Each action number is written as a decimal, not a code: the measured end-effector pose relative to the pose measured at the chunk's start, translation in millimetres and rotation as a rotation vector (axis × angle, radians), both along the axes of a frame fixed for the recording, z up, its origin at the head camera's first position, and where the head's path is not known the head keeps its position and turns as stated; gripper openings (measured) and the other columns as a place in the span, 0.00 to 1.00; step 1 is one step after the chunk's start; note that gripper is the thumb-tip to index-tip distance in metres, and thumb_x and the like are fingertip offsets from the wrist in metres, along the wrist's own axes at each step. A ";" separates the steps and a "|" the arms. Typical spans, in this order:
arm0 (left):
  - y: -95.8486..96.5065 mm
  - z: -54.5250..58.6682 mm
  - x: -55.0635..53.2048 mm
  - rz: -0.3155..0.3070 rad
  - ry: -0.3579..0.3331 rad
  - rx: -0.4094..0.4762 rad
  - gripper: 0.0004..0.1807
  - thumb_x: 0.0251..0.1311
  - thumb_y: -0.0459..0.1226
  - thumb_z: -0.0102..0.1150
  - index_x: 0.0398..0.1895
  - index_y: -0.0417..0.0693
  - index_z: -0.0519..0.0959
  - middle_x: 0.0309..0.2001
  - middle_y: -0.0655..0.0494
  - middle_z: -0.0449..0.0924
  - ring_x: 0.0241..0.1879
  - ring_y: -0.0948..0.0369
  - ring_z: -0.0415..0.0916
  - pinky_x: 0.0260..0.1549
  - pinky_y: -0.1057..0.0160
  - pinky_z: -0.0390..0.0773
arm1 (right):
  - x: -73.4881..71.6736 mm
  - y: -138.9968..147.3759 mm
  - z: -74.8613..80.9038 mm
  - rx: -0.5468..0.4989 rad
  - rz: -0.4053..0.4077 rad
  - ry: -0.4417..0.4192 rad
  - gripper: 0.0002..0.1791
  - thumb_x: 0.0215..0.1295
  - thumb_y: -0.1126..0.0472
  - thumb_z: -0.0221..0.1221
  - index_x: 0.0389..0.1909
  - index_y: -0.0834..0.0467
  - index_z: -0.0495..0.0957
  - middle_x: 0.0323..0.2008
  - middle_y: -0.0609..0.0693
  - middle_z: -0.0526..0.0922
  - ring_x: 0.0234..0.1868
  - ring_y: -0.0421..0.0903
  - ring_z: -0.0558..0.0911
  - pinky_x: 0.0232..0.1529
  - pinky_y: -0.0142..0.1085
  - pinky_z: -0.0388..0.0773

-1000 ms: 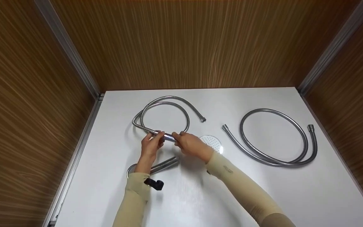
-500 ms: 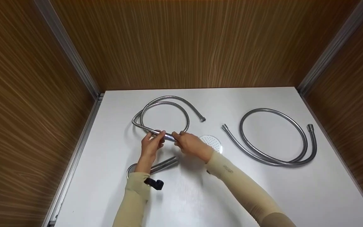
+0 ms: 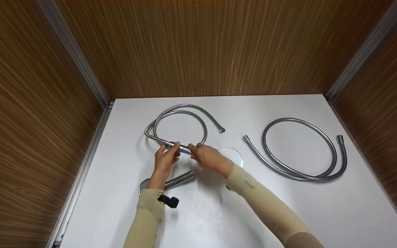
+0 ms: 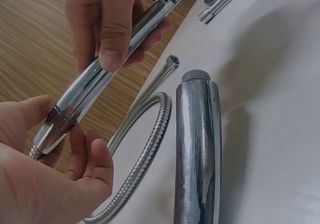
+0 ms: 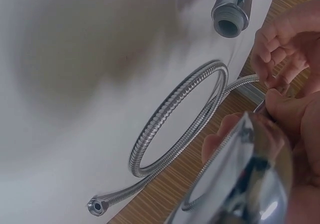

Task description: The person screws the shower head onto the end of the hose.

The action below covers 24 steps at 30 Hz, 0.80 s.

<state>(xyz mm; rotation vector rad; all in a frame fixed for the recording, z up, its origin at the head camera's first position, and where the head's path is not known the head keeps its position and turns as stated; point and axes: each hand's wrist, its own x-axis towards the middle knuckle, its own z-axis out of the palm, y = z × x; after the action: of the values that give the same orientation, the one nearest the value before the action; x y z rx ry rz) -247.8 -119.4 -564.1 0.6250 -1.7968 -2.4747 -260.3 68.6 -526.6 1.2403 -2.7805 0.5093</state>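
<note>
My right hand (image 3: pixel 212 157) grips a chrome hand shower by its handle (image 4: pixel 92 91), held slantwise over the table. A white perforated spray face (image 3: pixel 231 155) shows just past this hand, partly hidden by it. My left hand (image 3: pixel 165 158) pinches the metal end nut (image 4: pixel 52 131) of a ribbed shower hose (image 3: pixel 184 106). In the left wrist view the nut sits against the handle's lower end, in line with it. The rest of this hose lies looped on the table, its free end (image 3: pixel 222 130) pointing right.
Below my left wrist lies a second chrome hand shower (image 3: pixel 181 179), its threaded end (image 4: pixel 196 75) exposed. A smoother grey hose (image 3: pixel 298 120) lies coiled at the right. Wood-patterned panels (image 3: pixel 198 48) enclose the back and sides of the white table (image 3: pixel 219 217).
Hardly anything differs. Both hands keep their places on the handle and nut; the left thumb shifts slightly at the nut.
</note>
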 end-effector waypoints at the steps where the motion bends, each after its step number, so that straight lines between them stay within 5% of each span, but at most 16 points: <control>1: -0.1 0.0 0.2 0.000 0.001 0.000 0.10 0.64 0.38 0.73 0.42 0.45 0.82 0.26 0.59 0.83 0.28 0.63 0.81 0.31 0.67 0.80 | 0.1 0.2 -0.1 -0.001 0.001 -0.002 0.10 0.75 0.64 0.61 0.51 0.64 0.74 0.32 0.61 0.82 0.27 0.57 0.82 0.30 0.50 0.83; 24: -0.7 -1.5 0.3 0.011 0.020 0.015 0.08 0.64 0.36 0.73 0.41 0.45 0.83 0.25 0.59 0.83 0.28 0.64 0.79 0.31 0.69 0.79 | 0.0 0.4 -3.2 0.006 -0.004 -0.030 0.14 0.76 0.63 0.59 0.57 0.65 0.75 0.34 0.62 0.82 0.30 0.58 0.83 0.35 0.51 0.84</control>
<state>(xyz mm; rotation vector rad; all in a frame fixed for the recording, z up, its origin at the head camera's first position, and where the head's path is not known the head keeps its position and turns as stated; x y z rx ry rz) -247.5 -120.0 -565.5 0.6065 -1.7640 -2.4808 -260.3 69.0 -529.7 1.2380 -2.8108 0.5237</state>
